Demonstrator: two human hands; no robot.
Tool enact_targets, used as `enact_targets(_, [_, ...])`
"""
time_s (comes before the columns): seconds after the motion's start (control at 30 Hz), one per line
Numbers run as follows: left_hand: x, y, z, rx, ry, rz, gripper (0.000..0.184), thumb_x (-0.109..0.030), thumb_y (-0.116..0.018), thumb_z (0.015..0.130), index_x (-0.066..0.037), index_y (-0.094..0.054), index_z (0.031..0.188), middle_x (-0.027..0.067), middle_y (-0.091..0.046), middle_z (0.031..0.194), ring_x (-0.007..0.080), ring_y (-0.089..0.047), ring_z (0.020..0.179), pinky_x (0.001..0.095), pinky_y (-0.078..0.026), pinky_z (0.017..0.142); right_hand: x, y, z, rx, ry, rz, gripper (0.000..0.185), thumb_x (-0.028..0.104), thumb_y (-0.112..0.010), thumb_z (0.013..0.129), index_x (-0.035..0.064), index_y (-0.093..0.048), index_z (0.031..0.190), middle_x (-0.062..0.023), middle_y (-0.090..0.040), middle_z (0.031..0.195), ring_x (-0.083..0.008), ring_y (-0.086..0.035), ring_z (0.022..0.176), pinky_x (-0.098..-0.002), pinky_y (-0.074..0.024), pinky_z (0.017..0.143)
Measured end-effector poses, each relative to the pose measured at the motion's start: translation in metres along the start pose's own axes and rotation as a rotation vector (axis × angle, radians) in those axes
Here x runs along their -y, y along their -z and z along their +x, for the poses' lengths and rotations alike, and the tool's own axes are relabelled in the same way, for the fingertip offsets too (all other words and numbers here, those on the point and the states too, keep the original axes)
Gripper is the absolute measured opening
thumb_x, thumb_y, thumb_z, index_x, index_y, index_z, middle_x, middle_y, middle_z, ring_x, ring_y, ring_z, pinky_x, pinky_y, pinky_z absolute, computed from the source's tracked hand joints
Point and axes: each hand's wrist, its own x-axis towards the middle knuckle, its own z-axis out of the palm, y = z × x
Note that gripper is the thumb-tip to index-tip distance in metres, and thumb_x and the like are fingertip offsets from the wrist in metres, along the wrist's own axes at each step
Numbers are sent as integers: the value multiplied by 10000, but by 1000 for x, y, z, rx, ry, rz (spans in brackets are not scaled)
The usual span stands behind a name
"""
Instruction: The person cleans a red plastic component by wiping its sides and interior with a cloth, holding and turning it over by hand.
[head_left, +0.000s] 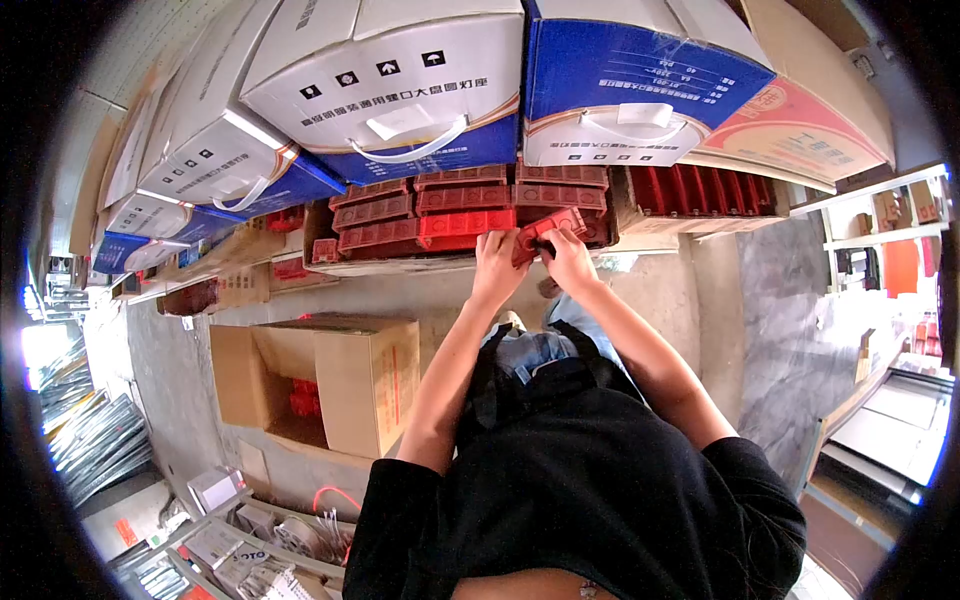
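Observation:
A short row of red plastic electrical boxes (553, 222) with round knockouts is tilted at the front of an open carton. My left hand (497, 265) has its fingers closed at the left end of this row. My right hand (568, 262) grips it from the right, with the thumb and fingers bent around its near side. Behind and beside my hands, the carton (400, 265) holds stacked rows of similar boxes. A brighter red row (465, 225) lies just left of the held one. My fingers hide part of the held row.
Above the carton stand white-and-blue boxes (400, 90) with carry handles. Another carton (640, 218) of red parts sits to the right. On the floor at left is an open cardboard box (365, 380) with red pieces (305, 397) inside. Shelving (870, 420) stands at right.

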Motion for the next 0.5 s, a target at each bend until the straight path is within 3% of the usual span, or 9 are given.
enact_targets(0.1, [0,8,4,-23,-31,44,571,-113,-766,572,-34,-582,1107,125,-514,1024,325,-467,964,417,-420,854,9,1,5,-81,81,53,240,-18,-664,692,35,-574,908,-143,-598,874,-347,-594,841,-391,-495,729])
enact_targets(0.27, [0,26,0,-77,-47,83,574,-120,-776,559,-31,-581,1092,117,-514,1012,323,-472,953,420,-420,853,30,7,10,43,12,45,186,56,-645,747,46,-584,922,-143,-581,956,-352,-587,864,-405,-491,761])
enact_targets(0.5, [15,28,-2,-169,-37,127,618,-129,-777,565,-45,-551,1134,117,-505,1007,326,-468,954,424,-415,853,37,-10,17,-9,68,28,205,85,-646,756,62,-578,947,-131,-562,976,-333,-604,841,-396,-515,722])
